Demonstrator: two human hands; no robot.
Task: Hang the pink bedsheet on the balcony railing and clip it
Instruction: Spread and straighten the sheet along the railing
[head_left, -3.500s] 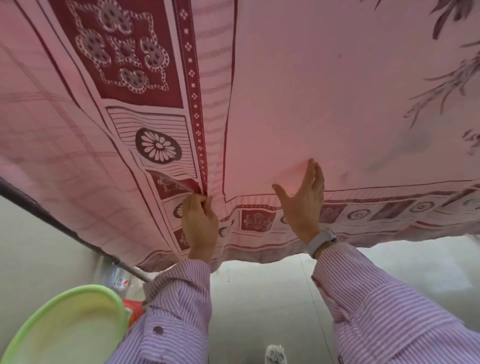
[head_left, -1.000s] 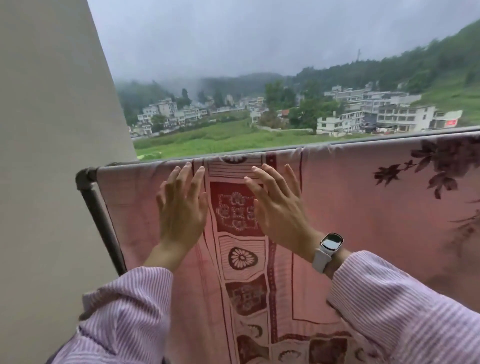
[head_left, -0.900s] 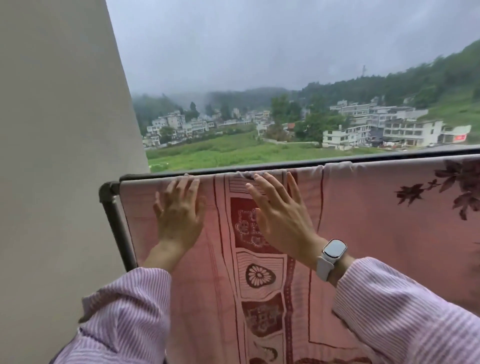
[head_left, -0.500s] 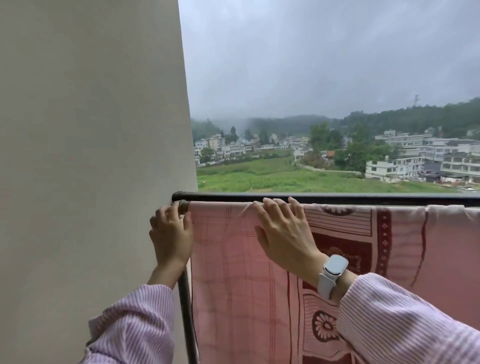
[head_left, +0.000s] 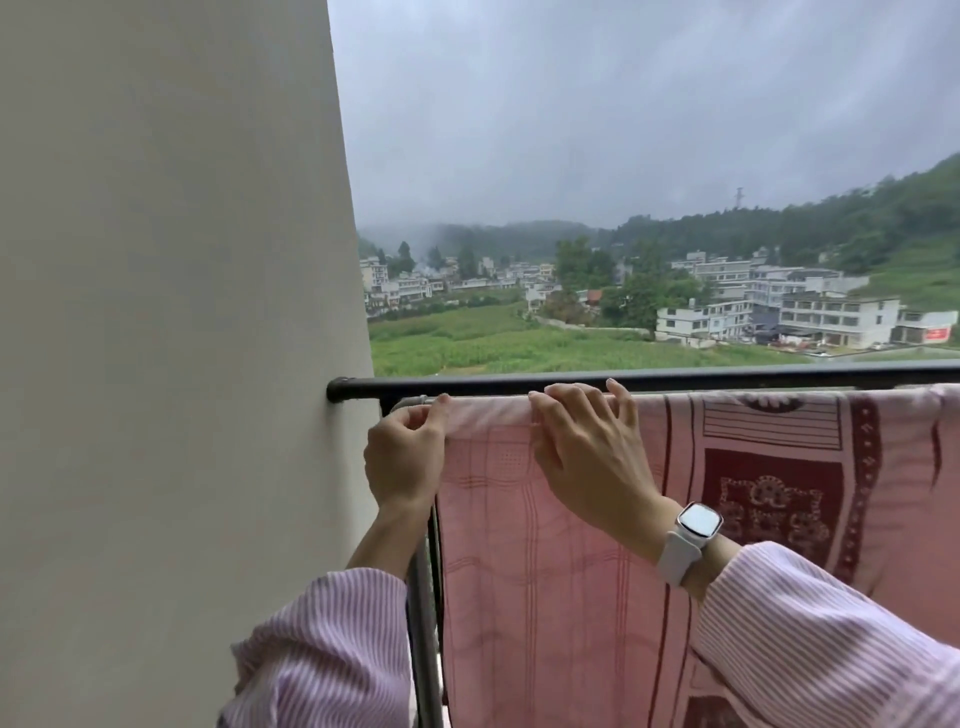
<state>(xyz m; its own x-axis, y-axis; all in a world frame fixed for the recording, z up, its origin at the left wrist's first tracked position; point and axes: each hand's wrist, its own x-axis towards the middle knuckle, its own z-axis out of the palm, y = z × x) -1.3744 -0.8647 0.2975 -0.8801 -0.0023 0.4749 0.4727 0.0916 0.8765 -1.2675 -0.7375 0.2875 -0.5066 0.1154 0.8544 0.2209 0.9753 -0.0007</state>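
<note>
The sheet's (head_left: 597, 561) top left corner is pinched by the left hand (head_left: 402, 457) at centre frame. Its top edge is pressed by the right hand (head_left: 587, 447), fingers straight, just beside. The sheet is draped over a rail (head_left: 675, 382) across the lower right; a wall (head_left: 166, 364) fills the left.

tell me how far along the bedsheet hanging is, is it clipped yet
Done: the pink bedsheet is already draped over the rail and hangs down its near side. In hand: the left hand pinches the sheet's corner by the wall, while the right hand lies on the top fold, fingers over the rail. Left: clipping. No clip shows on the sheet or in either hand.
</note>
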